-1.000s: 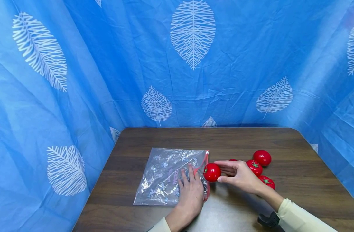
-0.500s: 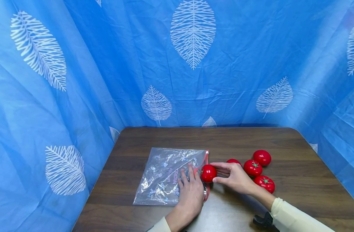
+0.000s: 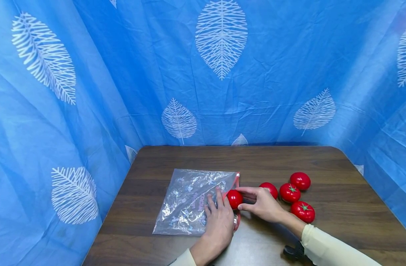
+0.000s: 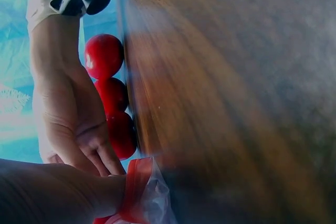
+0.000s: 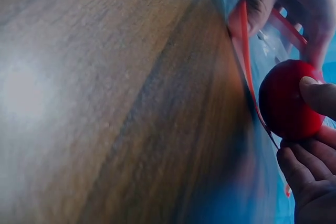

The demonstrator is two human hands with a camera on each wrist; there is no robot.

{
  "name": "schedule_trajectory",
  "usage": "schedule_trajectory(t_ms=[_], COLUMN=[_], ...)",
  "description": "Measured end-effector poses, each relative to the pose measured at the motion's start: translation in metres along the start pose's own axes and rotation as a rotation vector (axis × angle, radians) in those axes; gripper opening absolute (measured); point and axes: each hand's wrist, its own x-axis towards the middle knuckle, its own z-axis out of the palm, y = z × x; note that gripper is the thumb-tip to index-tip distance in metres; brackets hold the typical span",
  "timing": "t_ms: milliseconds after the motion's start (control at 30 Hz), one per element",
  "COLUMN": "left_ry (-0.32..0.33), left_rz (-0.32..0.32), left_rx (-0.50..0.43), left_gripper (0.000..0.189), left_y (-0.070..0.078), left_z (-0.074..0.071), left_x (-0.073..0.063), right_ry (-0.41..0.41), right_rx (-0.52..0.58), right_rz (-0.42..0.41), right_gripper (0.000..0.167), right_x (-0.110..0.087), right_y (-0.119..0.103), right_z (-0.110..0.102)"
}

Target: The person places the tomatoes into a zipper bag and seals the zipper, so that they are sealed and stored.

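A clear zip bag with a red-edged mouth lies flat, its mouth facing right. My left hand holds it at the mouth, fingers spread over the film; in the right wrist view the left thumb is at the lower red edge and the mouth gapes. My right hand grips a red tomato between thumb and fingers, right at the bag's mouth. In the right wrist view this tomato sits between the red edges, thumb on top and fingers beneath.
Several more tomatoes rest to the right: one tomato behind the right hand, then a tomato, a rear tomato and a front tomato. They stand on a dark wooden table. Blue leaf-print curtains enclose it.
My right hand has carried the tomato left, from just outside the bag's red edge into its mouth. The left hand and bag have stayed in place.
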Motion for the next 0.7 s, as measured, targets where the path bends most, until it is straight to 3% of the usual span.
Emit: schedule_trajectory(t_ms=[267, 500, 700], left_ry=[0.014, -0.010, -0.034], left_rz=[-0.008, -0.016, -0.018], left_rx=[0.005, 0.001, -0.018], left_gripper=[0.094, 0.090, 0.092], left_y=[0.000, 0.000, 0.001], left_z=[0.001, 0.002, 0.002], left_x=[-0.001, 0.000, 0.001], right_ry=[0.002, -0.021, -0.039], right_rx=[-0.022, -0.190, -0.252], right_rz=[0.008, -0.046, -0.087], right_gripper=[0.061, 0.061, 0.062], right_x=[0.008, 0.013, 0.008], right_y=[-0.002, -0.005, -0.009], right_z=[0.007, 0.001, -0.005])
